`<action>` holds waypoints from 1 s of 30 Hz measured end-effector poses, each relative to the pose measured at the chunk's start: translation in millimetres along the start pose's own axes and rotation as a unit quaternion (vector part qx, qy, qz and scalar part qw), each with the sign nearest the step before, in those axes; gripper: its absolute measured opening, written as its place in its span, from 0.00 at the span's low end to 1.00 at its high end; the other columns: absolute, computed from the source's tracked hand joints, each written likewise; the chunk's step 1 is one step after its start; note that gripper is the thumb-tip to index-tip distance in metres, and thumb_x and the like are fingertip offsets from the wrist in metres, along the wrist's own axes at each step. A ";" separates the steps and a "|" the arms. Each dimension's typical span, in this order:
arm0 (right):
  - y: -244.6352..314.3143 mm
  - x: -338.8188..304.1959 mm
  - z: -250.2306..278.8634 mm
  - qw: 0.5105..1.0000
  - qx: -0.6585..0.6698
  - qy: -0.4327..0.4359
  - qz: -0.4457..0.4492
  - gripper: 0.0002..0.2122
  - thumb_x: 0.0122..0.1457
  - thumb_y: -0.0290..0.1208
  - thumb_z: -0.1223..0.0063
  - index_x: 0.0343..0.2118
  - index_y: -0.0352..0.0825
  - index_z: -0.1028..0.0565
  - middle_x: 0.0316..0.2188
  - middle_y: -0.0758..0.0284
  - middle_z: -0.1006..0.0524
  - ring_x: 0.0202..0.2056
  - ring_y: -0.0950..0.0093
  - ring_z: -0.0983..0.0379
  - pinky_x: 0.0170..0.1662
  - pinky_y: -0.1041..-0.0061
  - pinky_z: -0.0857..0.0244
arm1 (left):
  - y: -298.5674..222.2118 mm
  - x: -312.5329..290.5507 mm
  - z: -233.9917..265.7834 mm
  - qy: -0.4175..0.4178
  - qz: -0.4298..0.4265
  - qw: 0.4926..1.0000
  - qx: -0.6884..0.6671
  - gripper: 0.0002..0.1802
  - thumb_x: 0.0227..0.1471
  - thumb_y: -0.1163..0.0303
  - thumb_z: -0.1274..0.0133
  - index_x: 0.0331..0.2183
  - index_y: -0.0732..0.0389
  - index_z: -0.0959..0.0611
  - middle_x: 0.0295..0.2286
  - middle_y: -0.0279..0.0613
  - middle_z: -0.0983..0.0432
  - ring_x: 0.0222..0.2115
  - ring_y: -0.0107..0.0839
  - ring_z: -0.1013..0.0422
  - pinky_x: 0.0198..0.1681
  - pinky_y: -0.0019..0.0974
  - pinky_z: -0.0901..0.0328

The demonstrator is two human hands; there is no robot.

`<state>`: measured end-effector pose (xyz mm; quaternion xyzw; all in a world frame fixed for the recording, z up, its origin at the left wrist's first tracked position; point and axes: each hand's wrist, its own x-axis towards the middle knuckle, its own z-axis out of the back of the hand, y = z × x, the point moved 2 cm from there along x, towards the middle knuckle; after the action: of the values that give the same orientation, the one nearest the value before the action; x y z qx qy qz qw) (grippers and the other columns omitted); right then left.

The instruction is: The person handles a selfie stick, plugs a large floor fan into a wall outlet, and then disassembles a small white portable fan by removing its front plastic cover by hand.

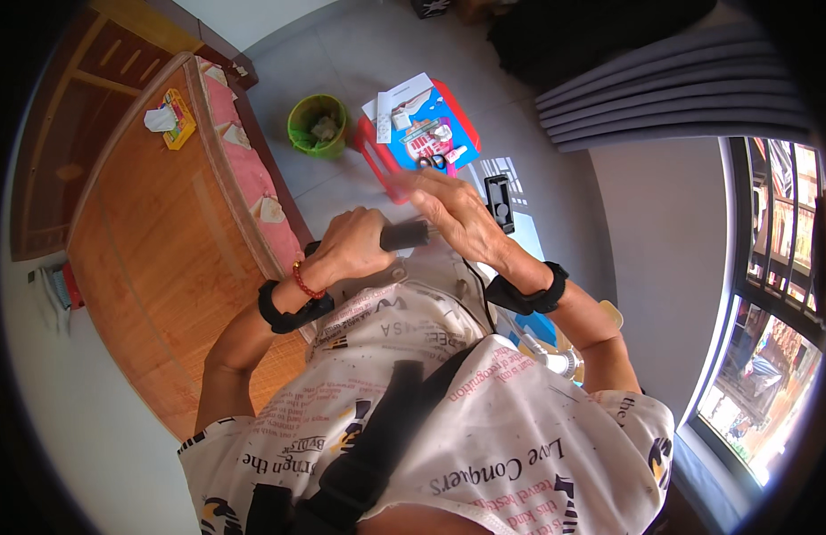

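Black cylinder (pixel 404 235) – it juts from the left hand (pixel 349 242), whose grip is curled tight around one end. Just beside it hangs the right hand (pixel 462 218), fingers blurred – whether that grip pinches anything, I cannot tell. Beyond stands a green bin (pixel 311 147).

Green bin (pixel 306 111) on grey floor (pixel 297 71)

Worn on the head, the wide fisheye camera looks steeply down the person's front: the white printed cloth shirt (pixel 511 419) is nearest, the bare left hand (pixel 349 242) and bare right hand (pixel 462 218) sit mid-view, the grey tiled floor (pixel 293 67) lies farther off, and the dark-barred glass window (pixel 774 303) bends along the right rim.
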<state>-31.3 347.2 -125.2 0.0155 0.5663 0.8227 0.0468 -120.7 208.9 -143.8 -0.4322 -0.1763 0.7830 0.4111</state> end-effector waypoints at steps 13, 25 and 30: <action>-3.7 7.3 -20.9 0.999 -0.009 -0.026 -0.017 0.19 0.58 0.40 0.63 0.40 0.28 0.29 0.36 0.55 0.28 0.34 0.63 0.28 0.40 0.69 0.36 | -5.9 1.0 -3.1 -0.073 -0.075 0.993 0.046 0.14 0.38 0.59 0.47 0.24 0.60 0.21 0.20 0.48 0.25 0.24 0.45 0.28 0.28 0.40 0.33; -33.8 -1.8 60.4 0.914 0.171 -0.346 -0.126 0.22 0.55 0.42 0.53 0.45 0.27 0.33 0.38 0.58 0.31 0.39 0.70 0.32 0.38 0.74 0.34 | 25.1 36.4 -0.5 0.037 -0.044 0.870 -0.489 0.17 0.50 0.58 0.51 0.20 0.60 0.29 0.09 0.30 0.39 0.09 0.18 0.42 0.15 0.24 0.44; -43.7 13.4 47.1 0.904 0.315 -0.207 -0.203 0.35 0.46 0.47 0.45 0.52 0.26 0.42 0.44 0.54 0.35 0.42 0.67 0.33 0.40 0.71 0.33 | 16.6 33.2 0.0 0.008 -0.093 0.939 -0.332 0.24 0.50 0.51 0.52 0.16 0.62 0.28 0.08 0.31 0.40 0.10 0.19 0.41 0.14 0.25 0.46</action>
<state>-38.3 407.7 -149.4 0.0842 0.7642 0.5530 0.3212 -138.5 225.4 -172.0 -0.5320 -0.4622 0.6348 0.3167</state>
